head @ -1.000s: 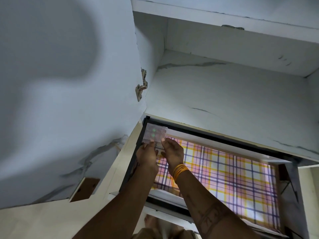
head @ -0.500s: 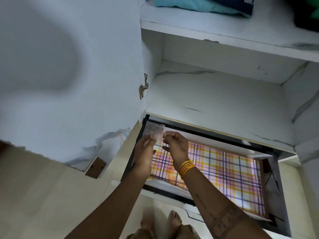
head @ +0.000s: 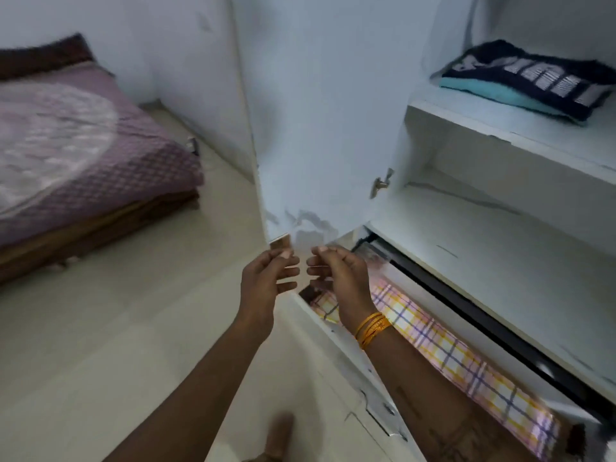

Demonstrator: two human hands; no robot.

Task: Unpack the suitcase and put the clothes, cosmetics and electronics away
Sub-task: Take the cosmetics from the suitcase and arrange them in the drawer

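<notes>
My left hand (head: 266,278) and my right hand (head: 336,278) hover side by side above the left end of the open drawer (head: 333,338), fingers loosely curled and facing each other, holding nothing. The right wrist wears orange bangles. A plaid pink-and-yellow liner (head: 440,348) covers the drawer's bottom. A small clear packet (head: 370,256) lies blurred in the drawer's back left corner, just beyond my right hand. Folded clothes (head: 523,78), a dark navy piece on a teal one, sit on an upper wardrobe shelf.
The open white wardrobe door (head: 316,128) hangs just behind my hands. A bare shelf (head: 483,235) lies right above the drawer. A bed with a purple cover (head: 83,145) stands at the left across pale floor. My foot (head: 280,435) shows at the bottom.
Both hands let go of the clear packet in the drawer's back left corner and drew back toward me. The view swung left, bringing the bed and floor into sight.
</notes>
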